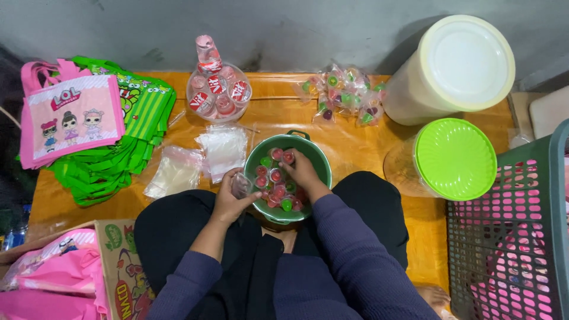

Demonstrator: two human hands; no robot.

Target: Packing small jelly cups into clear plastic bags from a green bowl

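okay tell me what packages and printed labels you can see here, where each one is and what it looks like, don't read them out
Small clear cups with red-and-white label lids: in a clear round tub, far centre.
Clear packets of coloured jelly cups: heaped at far right of centre.
Pink cartoon-doll tote bag: far left, atop green striped bags.
Empty clear plastic bags: left of the green bowl.
Printed cardboard box: near left.

right hand point(303, 170) reaches among jelly cups point(275, 178) in a green bowl point(320, 160); left hand point(228, 200) pinches a clear bag point(240, 185).
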